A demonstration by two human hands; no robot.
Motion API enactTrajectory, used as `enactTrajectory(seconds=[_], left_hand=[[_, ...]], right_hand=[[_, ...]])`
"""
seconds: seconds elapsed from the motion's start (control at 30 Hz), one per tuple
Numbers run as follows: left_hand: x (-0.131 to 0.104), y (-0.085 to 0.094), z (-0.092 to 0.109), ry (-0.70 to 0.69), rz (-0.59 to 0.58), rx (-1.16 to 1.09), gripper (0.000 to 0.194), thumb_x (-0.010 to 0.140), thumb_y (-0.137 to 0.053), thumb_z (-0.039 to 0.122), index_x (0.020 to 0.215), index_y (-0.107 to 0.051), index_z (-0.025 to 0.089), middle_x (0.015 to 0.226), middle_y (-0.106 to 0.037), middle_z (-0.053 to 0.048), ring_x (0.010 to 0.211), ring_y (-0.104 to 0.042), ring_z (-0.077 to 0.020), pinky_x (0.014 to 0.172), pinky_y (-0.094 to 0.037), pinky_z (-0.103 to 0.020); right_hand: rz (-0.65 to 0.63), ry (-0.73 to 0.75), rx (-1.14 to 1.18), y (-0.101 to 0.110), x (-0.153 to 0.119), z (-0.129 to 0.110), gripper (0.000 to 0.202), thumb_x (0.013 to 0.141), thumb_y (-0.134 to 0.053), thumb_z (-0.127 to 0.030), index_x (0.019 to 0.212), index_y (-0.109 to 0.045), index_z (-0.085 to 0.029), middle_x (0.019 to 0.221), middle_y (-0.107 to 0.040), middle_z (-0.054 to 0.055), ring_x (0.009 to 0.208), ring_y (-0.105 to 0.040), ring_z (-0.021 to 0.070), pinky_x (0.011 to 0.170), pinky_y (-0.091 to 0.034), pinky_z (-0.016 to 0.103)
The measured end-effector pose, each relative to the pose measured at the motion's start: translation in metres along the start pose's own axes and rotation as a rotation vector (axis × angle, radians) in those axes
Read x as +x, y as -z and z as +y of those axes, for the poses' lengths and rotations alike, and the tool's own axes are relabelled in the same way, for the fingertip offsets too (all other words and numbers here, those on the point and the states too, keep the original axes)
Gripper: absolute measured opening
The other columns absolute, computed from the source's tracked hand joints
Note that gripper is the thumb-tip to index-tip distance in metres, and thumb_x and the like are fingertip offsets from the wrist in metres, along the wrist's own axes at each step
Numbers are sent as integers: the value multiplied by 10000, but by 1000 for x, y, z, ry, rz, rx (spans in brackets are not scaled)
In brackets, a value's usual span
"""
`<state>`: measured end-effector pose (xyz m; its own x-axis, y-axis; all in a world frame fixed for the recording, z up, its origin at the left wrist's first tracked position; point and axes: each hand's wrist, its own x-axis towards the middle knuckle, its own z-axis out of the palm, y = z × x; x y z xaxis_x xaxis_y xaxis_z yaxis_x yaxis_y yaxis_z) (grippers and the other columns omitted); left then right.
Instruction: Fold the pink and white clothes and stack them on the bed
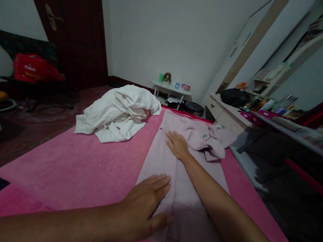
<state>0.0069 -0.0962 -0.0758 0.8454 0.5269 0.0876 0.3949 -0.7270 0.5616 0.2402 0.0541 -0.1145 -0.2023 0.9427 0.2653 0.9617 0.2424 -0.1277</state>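
Observation:
A pale pink garment point(160, 159) lies spread lengthwise on the pink bed cover point(96, 171). Its far right part is bunched up, with a small green logo on it, and one button shows near the far left edge. My left hand point(145, 207) rests palm down on the garment's near left part, fingers stretched out. Farther off, my right hand point(178, 145) lies flat on the cloth beside the bunched part, its fingers extended. Neither hand grips anything. A crumpled white garment point(122, 110) sits on the cover's far left, apart from both hands.
To the right stands a dresser point(222, 112) with a black bag point(235, 97) and bottles on top. A small white table point(170, 86) is against the back wall. At the left, a red bag point(33, 69) rests on a chair near the dark door point(71, 36).

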Motion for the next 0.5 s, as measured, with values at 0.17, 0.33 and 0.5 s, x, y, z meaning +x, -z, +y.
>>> enactTrajectory(seconds=[0.17,0.33,0.5], left_hand=[[36,36,5,-41,-76,-82,569,939,-348,527,732,-720,150,659,-687,-69,609,-622,-169,632,-455,-262],[132,52,-44,16,412,-108,301,893,-468,302,1007,-704,155,948,-720,-69,847,-649,-188,746,-468,-258],[200,24,-98,138,597,-7,481,857,-435,132,1333,-500,106,1325,-557,-142,1216,-515,-226,1039,-388,-345]], right_hand=[[150,33,160,0,-1,3,336,890,-484,-256,1185,-639,-212,1308,-594,63,1274,-464,210,1089,-299,393],[378,-42,516,5,-1,10,351,800,-415,-128,1018,-685,-177,999,-714,49,948,-640,171,890,-474,305],[707,-176,626,44,0,30,319,805,-399,-179,953,-681,-162,963,-706,65,922,-642,175,863,-486,298]])
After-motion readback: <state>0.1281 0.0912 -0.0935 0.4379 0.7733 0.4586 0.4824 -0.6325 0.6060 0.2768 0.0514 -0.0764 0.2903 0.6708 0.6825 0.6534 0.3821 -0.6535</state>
